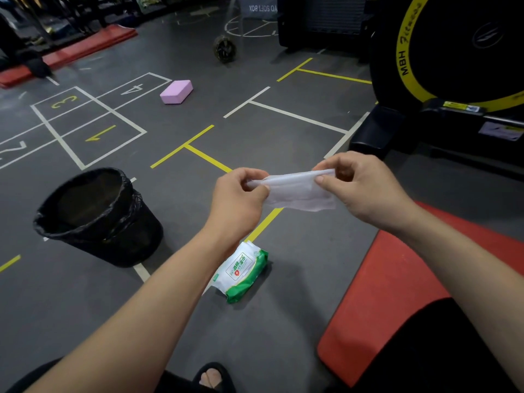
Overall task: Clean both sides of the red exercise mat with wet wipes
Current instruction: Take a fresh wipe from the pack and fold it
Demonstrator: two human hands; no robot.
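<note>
Exercise machine (453, 66): black with a yellow-ringed wheel, upper right of the frame; its base stands just beyond the mat's far end.

Red exercise mat (391, 293): flat on the grey floor, lower right, partly hidden by the right forearm and a dark-clothed leg. Not yet touched by a wipe.

Waste bin (96, 217): black-lined, left of centre, well apart from the mat.

Second red mat (71, 52): upper left, far off.

Pink foam block (176, 92): upper centre, on the floor markings.

Wet wipes pack (243, 272): green and white, lower centre, on the floor between bin and mat, under the left forearm.

Left hand (236, 198): centre, fingers and thumb pinching the wipe's left end.

Right hand (365, 188): right of centre, thumb and fingers pinching the wipe's right end.

Wet wipe (297, 191): white, stretched between both hands, partly folded.

Risks, as judged: pulling too hard on thin wet sheet could tear it; a slipped pinch could drop it on the floor and dirty it; left folded, it would cover little mat.

Obstructions: the person's own leg lies over part of the mat; the machine base crowds its far end for turning it over.
</note>
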